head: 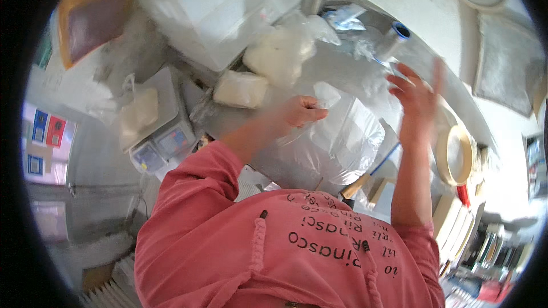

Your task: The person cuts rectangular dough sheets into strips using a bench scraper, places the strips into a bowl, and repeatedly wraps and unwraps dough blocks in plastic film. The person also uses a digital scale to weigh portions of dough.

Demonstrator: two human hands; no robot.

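Observation:
Thumb and fingers of my left hand (306, 112) pinch the edge of a clear plastic bag (359, 137) spread over the grey worktop (282, 154). A small whitish piece (327, 94) shows just past those fingertips; I cannot tell whether it is part of the bag. My right hand (414, 90), blurred, is raised with fingers apart and nothing in it. Beyond the left hand lie a pale block wrapped in clear plastic (240, 90) and a larger plastic bag with a pale mass inside (278, 55).
A scale (162, 143) carries a tray (165, 87) with a bagged pale lump. Behind stand a large white plastic bin (201, 13), a metal canister (313, 2) holding a wooden-handled tool, and a roll (391, 38). A wooden hoop (454, 156) and a wooden-handled tool (355, 187) are at right.

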